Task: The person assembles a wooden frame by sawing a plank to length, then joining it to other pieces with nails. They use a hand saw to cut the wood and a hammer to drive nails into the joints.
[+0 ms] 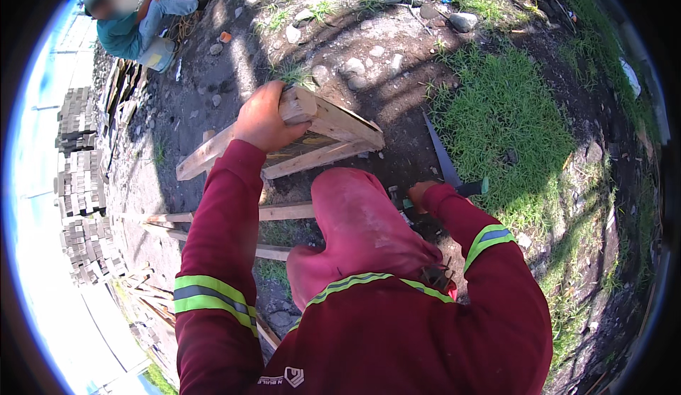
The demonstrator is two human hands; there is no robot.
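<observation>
My left hand (pixel 269 120) is closed round the raised end of a wooden frame (pixel 323 155), built of pale timber pieces with a panel between them. Low at my right side, my right hand (pixel 423 195) grips a hammer (pixel 472 188) by its black and green handle. Its metal head shows near my knee, partly hidden. Just beyond that hand, a grey tapered blade, like a handsaw's (pixel 441 152), lies on the ground by the grass; its handle end is hidden.
Long timber pieces (pixel 284 212) lie left of my leg. Stacked grey blocks (pixel 81 182) stand at the far left. A person (pixel 128 30) in a green shirt sits on a bucket (pixel 157 54) at the upper left. Stones (pixel 353 67) dot the dirt; grass (pixel 504 111) grows at right.
</observation>
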